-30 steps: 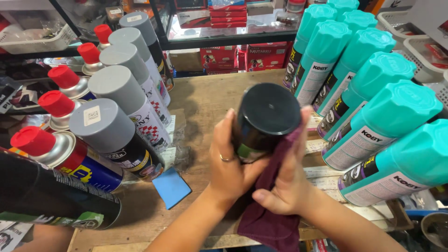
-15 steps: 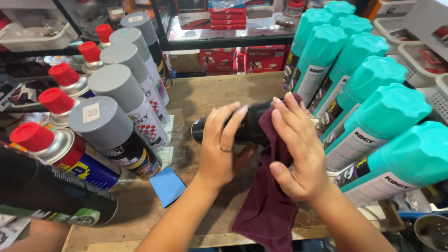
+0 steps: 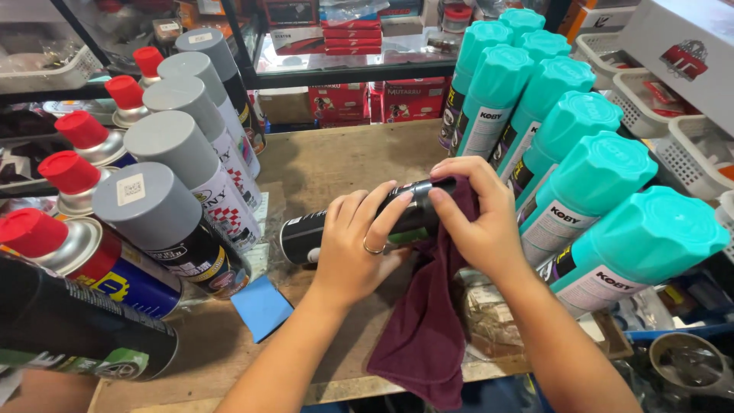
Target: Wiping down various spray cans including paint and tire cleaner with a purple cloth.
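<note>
A black spray can (image 3: 304,234) lies sideways above the wooden table (image 3: 336,164), its black cap pointing left. My left hand (image 3: 353,248) wraps around the can's middle; a ring shows on one finger. My right hand (image 3: 475,216) grips the can's right end through a maroon cloth (image 3: 423,329), which hangs down over the table's front edge.
Grey-capped (image 3: 172,218) and red-capped spray cans (image 3: 73,180) stand in rows on the left, with a large black can (image 3: 69,329) at the near left. Teal-capped cans (image 3: 585,195) fill the right. A blue square piece (image 3: 261,307) lies on the table. White baskets (image 3: 677,126) sit at far right.
The can went from upright, cap toward me, to lying sideways. My right hand with the cloth slid to the can's right end; my left hand now wraps its middle.
</note>
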